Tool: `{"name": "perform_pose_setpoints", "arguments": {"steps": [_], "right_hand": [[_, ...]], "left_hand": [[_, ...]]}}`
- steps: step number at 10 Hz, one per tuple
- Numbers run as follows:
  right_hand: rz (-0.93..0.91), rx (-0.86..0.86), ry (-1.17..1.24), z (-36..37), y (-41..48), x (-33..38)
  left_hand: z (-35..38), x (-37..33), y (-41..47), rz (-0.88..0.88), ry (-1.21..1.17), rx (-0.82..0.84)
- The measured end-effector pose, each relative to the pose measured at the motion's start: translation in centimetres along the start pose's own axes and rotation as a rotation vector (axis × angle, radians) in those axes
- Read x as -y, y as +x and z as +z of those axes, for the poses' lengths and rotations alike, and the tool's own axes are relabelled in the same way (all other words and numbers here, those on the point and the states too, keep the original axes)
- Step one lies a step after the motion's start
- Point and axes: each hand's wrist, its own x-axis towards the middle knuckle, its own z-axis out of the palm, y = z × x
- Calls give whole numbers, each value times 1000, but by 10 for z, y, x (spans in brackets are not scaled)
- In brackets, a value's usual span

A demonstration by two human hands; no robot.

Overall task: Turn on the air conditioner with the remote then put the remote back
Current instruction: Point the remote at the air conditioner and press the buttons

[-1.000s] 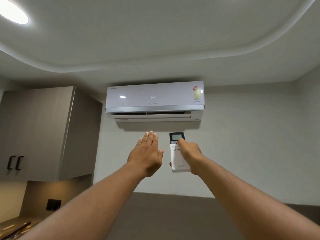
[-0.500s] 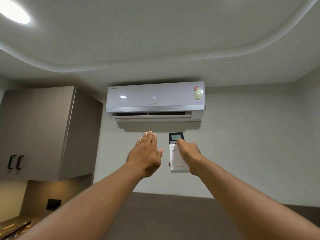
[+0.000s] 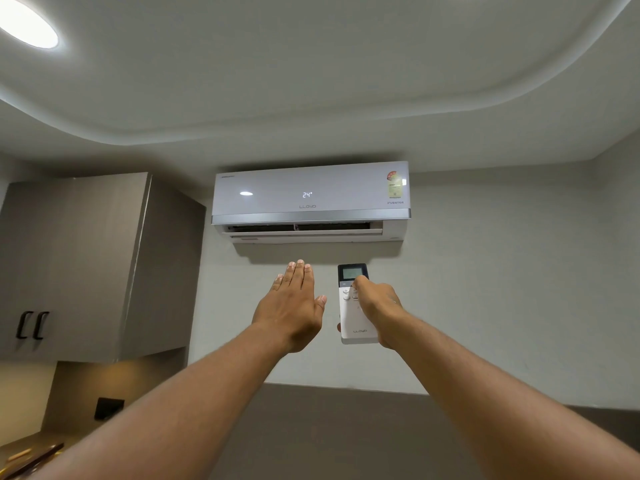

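A white wall-mounted air conditioner hangs high on the wall, its display reading 24 and its lower flap slightly open. My right hand holds a white remote upright below the unit, thumb resting on the buttons under its small dark screen. My left hand is raised flat beside the remote, palm toward the wall, fingers together, holding nothing.
A grey upper cabinet with two black handles fills the left side. Below it a countertop corner with some items shows. A round ceiling light glows at top left. A dark wall panel runs beneath the arms.
Both hands stay raised almost unmoved; the flap of the air conditioner has opened slightly wider. The view has shifted a little.
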Motion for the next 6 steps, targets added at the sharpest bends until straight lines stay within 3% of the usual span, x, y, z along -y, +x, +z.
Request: {"name": "perform_pose_setpoints", "arguments": {"steps": [6], "right_hand": [[-17,-11,-20,2,4,0]], "left_hand": [[2,1,2,-1,9,-14]]}}
